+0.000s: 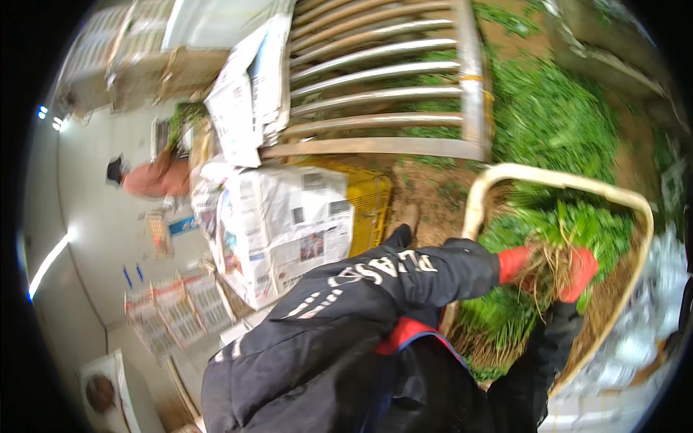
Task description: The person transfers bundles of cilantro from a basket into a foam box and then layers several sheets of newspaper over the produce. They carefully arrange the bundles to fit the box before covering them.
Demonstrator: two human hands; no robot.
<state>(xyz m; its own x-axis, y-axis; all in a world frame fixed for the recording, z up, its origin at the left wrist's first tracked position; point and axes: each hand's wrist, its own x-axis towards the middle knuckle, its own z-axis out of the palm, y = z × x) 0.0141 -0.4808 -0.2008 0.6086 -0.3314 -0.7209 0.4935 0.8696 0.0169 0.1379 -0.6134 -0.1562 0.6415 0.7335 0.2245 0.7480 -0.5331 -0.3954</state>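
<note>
My left hand (514, 264), in a red glove, grips one side of a bunch of leafy greens (560, 233) with long tangled brown roots. Around the other side closes my right hand (582, 273), gloved in red too; roots partly hide its fingers. Both hands are over a cream plastic tub (557, 173) that holds more greens. Inside the tub, near my right forearm, lie rooted greens (492, 327) with their roots towards my body. Black jacket sleeves cover my arms.
A slatted metal-and-wood rack (373, 97) stands beyond, with loose greens (547, 113) on the ground beside it. Newspaper (292, 227) covers a yellow plastic crate (373, 208) at left. Clear plastic (639, 335) lies right of the tub. Another person (157, 176) is farther off, near greens.
</note>
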